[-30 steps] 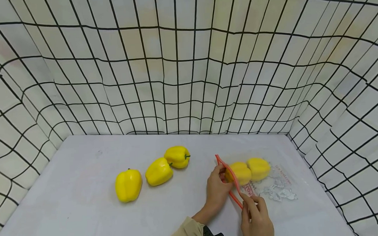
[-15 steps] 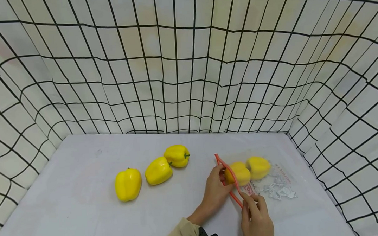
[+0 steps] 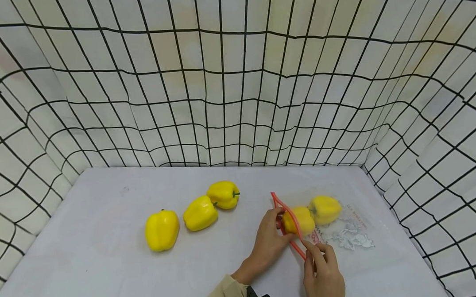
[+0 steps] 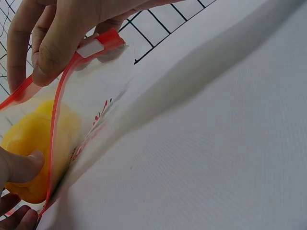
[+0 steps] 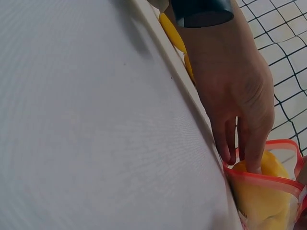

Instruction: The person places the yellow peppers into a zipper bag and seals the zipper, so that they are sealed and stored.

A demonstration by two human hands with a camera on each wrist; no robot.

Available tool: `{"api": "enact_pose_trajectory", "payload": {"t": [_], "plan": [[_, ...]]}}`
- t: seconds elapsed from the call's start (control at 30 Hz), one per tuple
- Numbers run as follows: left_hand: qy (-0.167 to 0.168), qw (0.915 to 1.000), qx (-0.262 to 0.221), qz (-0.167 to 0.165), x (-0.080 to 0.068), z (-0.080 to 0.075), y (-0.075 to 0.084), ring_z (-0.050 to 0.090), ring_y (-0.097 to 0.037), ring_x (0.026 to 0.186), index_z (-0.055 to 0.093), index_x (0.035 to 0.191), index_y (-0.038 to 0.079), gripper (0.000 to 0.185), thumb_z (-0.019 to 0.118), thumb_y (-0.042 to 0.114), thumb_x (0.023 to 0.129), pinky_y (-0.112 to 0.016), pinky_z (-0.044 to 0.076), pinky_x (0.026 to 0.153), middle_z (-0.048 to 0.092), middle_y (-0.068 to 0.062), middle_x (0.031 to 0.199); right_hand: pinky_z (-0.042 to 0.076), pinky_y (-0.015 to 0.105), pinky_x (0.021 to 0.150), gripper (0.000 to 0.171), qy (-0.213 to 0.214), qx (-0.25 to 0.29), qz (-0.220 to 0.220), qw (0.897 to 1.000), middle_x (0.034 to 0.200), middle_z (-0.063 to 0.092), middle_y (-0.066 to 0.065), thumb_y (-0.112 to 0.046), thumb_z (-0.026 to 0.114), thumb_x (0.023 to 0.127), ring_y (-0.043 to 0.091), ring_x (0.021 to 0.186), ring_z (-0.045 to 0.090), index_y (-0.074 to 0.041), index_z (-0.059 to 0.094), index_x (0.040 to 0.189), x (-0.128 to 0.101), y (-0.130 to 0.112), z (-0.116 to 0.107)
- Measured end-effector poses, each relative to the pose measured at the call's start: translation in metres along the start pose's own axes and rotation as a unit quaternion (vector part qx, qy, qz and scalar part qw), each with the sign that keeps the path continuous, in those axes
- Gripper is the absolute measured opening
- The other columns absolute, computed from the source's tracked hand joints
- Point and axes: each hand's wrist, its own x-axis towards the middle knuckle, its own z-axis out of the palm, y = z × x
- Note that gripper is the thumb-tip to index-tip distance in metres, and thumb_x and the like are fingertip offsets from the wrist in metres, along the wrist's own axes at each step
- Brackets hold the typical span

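Note:
A clear zip bag with a red rim lies at the right of the table, its mouth facing left and held apart. My left hand reaches into the mouth and grips a yellow bell pepper, thumb against its side. Deeper in the bag, under the plastic, lies a second yellow bell pepper. My right hand pinches the near part of the red rim, close to the white slider. In the right wrist view, the left hand partly covers the gripped pepper.
Left of the bag, three yellow bell peppers rest on the white table: one by itself, one in the middle and one behind it. A black grid net over white sheeting encloses the back and sides.
My left hand and the gripped pepper have shifted slightly left toward the bag's mouth, and more of that pepper shows bright yellow. The right hand keeps its pinch on the rim.

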Motion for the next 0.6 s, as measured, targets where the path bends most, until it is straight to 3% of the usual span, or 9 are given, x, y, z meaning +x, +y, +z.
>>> {"api": "enact_pose_trajectory", "payload": {"t": [0.6], "plan": [[0.044,0.9988,-0.018,0.013,0.0017,0.0093,-0.0032,0.056,-0.015,0.095,0.051,0.126,0.009,0.061,0.084,0.009,0.075,-0.023,0.053,0.082,0.053,-0.005,0.116,0.035,0.011,0.047,0.040,-0.004,0.000,0.003,1.000,0.092,0.059,0.003,0.007,0.079,0.072,-0.003,0.056,0.042,-0.017,0.075,0.104,-0.0002,0.0015,0.0010]]}}
